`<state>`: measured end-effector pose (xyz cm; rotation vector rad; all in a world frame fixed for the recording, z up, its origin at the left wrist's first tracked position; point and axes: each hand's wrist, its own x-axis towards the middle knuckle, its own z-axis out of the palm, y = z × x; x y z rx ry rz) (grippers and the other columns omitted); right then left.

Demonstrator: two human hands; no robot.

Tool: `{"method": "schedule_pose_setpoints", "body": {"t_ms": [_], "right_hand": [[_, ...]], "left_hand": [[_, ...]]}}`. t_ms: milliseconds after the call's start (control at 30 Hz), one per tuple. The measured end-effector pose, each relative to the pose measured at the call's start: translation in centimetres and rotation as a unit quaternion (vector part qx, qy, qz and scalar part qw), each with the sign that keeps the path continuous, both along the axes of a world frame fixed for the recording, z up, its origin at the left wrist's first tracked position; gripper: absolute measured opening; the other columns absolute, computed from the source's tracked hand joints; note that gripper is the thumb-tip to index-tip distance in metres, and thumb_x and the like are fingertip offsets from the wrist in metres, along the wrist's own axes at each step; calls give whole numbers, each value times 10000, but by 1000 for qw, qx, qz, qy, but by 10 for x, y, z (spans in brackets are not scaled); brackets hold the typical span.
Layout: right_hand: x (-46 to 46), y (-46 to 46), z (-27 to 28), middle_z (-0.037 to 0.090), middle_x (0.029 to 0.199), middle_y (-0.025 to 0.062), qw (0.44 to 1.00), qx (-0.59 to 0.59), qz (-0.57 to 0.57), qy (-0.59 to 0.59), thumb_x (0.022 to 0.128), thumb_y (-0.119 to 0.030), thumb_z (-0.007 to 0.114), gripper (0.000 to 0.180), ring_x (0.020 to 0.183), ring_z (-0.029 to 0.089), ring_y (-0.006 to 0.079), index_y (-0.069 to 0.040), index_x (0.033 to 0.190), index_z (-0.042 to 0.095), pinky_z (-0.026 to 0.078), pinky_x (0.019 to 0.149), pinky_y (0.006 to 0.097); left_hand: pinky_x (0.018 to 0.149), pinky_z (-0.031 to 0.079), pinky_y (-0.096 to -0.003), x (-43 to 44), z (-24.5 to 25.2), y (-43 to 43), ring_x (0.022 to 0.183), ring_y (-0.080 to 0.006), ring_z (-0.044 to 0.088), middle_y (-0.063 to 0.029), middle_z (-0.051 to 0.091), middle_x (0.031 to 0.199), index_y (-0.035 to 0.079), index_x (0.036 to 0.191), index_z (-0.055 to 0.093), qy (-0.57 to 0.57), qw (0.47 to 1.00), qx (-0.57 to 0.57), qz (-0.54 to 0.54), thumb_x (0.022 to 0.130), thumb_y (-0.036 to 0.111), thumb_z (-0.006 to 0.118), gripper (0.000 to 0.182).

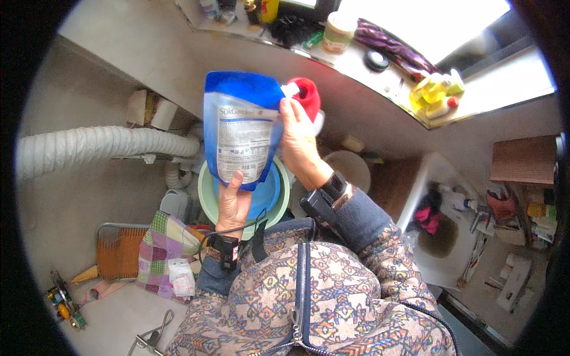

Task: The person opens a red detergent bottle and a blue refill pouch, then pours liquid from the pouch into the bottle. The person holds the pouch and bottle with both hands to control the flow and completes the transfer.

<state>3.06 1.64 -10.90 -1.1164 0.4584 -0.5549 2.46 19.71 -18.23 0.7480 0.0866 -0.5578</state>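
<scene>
A blue refill pouch (240, 133) with a printed white label is held up in front of me, its white spout at the upper right. My left hand (233, 202) grips the pouch's bottom edge, thumb on the label. My right hand (299, 133) is raised at the spout, its fingers around the neck. Just beyond them is a red container or cap (308, 100), partly hidden by my fingers; whether I hold it too, I cannot tell. Below the pouch are a green basin (206, 196) and a blue basin (270, 196) inside it.
A window ledge (356, 66) above carries a paper cup (339, 33), a round black container (376, 60) and yellow bottles (429, 93). At the left runs a white corrugated duct (102, 144). To the right is a white sink (438, 258); a patchwork cloth (160, 253) lies lower left.
</scene>
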Motion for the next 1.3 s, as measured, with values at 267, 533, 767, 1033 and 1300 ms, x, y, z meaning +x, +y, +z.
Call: {"method": "schedule_pose_setpoints", "body": {"t_ms": [267,533,767,1033,1300], "right_hand": [[2,-21,-16,623,1070,41,996,69,43,-33,1011,-368,544,405,989,527,134,2,1166,602,413,907,283],[5,-34,-37,610,1105,35,973,198,113,-47,1021,-368,523,426,1015,507,125,2,1225,577,396,931,285],[6,-34,-35,614,1133,38,960,242,116,-75,1030,-359,506,417,1042,512,127,1,1227,578,391,959,295],[4,-35,-27,620,1144,39,948,285,111,-88,1029,-379,500,398,1044,518,139,-30,1194,599,379,974,308],[8,-35,-26,632,1159,48,935,313,123,-117,1037,-380,472,390,1064,522,157,-39,1162,615,378,990,326]], "left_hand": [[1117,350,-474,-20,17,-19,1283,-292,466,-109,485,1418,63,1443,388,-75,994,60,48,866,120,723,670],[1100,368,-420,-37,31,-32,1248,-250,496,-74,516,1375,59,1418,409,-39,991,88,91,837,60,747,672],[1105,361,-417,-46,43,-37,1251,-246,492,-79,513,1377,59,1421,407,-87,983,110,115,846,50,730,660],[1084,383,-402,-51,65,-43,1224,-238,512,-84,520,1368,57,1406,420,-115,967,172,150,858,24,700,616],[1065,401,-388,-56,87,-53,1192,-225,531,-90,554,1309,45,1360,451,-149,950,214,174,861,31,704,560]]}}
